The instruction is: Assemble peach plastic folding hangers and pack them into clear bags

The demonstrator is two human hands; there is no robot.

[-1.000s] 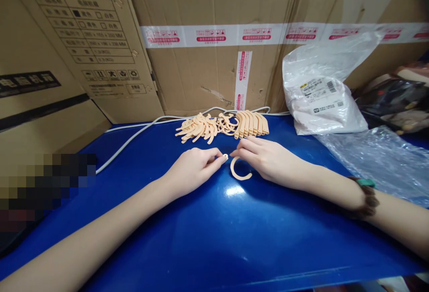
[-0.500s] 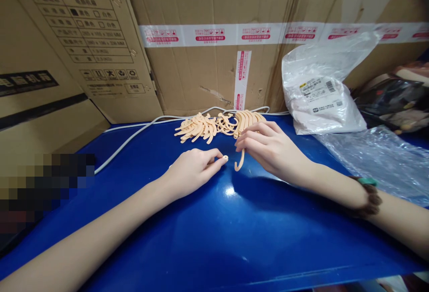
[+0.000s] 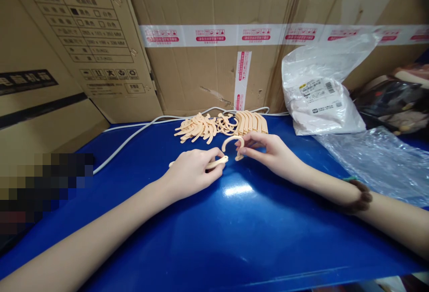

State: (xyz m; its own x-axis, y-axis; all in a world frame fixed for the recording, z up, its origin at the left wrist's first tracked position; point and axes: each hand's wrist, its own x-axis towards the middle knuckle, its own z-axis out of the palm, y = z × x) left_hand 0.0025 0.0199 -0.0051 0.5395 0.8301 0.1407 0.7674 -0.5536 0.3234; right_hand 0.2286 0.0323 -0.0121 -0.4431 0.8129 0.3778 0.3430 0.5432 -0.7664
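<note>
My left hand (image 3: 192,171) is closed around a beige plastic hanger arm (image 3: 217,162); one end sticks out past the fingertips, and the other shows beyond the knuckles. Between the thumb and fingers of my right hand (image 3: 268,149) is a beige hanger hook (image 3: 229,140), its curve upward and its base low. The hook's base is close to the arm's right end, with a small gap between them. Behind the hands lie a loose heap of hanger arms (image 3: 197,127), several more hooks (image 3: 226,125) and a neat row of curved arms (image 3: 251,122).
A blue table (image 3: 214,238) carries everything. A large cardboard box (image 3: 208,73) stands along the back, another carton (image 3: 124,99) at left. A white cable (image 3: 129,145) runs behind the parts. On the right are a white plastic bag (image 3: 325,113) and clear plastic film (image 3: 378,162).
My right hand has lowered and turned the hook from curve down to curve up. My left hand stays put, and more of its hanger arm now shows.
</note>
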